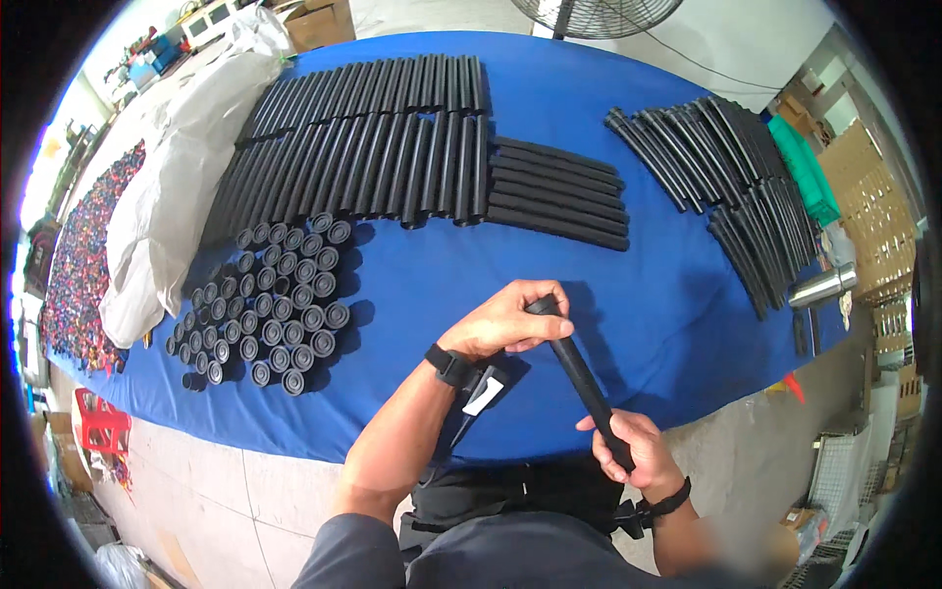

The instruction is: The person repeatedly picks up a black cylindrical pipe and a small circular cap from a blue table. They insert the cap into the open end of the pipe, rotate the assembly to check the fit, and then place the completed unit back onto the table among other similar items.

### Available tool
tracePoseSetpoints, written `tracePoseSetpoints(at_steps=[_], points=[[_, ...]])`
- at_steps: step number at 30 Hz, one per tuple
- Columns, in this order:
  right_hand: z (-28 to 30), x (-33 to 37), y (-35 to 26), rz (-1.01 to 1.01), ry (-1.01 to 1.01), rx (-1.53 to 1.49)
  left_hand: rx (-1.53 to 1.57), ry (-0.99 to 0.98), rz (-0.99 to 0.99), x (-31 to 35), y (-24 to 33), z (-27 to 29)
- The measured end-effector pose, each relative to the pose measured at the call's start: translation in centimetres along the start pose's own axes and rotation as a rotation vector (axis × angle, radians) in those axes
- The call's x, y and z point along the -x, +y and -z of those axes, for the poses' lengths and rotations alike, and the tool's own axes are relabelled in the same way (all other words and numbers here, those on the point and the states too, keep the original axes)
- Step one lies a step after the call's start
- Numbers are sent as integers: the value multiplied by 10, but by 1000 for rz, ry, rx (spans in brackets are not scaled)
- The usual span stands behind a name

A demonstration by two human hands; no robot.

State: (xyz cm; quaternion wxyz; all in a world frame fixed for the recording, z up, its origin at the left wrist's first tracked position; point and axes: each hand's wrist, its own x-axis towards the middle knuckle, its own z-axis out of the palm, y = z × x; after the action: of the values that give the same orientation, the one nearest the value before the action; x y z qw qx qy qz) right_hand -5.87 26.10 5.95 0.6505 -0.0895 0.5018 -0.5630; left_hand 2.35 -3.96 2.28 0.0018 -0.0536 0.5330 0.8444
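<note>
Both hands hold one black tube [583, 377] at a slant above the near edge of the blue-covered table. At its far, upper end my left hand [508, 320] is closed, thumb and fingers around the tip. My right hand [636, 450] wraps the near, lower end, close to my body. Left of my left hand stand many round black caps [285, 294] with ringed tops, grouped on the cloth. Behind them lie rows of black tubes [392, 167], side by side. A few more tubes [557, 196] lie crosswise to the right of these rows.
The blue cloth [442, 275] covers a wide table. Stacked black rods [756, 187] lie at the right, beside a green crate [803, 169] and a metal flask [822, 286]. White sheeting [167, 206] and a multicoloured heap [93, 265] are at left. A fan [599, 12] stands behind.
</note>
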Motion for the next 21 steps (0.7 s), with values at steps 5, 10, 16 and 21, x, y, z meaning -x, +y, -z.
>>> tracePoseSetpoints(at_steps=[5, 10, 16, 21], points=[[-7, -2, 1, 55, 100, 118, -37, 38, 32, 0, 0, 0], [-5, -7, 0, 65, 74, 110, -23, 57, -6, 1, 2, 0], [-2, -7, 1, 71, 65, 100, 23, 32, -31, 1, 1, 2], [-3, -6, 2, 73, 57, 90, 70, -1, -46, 0, -4, 5]])
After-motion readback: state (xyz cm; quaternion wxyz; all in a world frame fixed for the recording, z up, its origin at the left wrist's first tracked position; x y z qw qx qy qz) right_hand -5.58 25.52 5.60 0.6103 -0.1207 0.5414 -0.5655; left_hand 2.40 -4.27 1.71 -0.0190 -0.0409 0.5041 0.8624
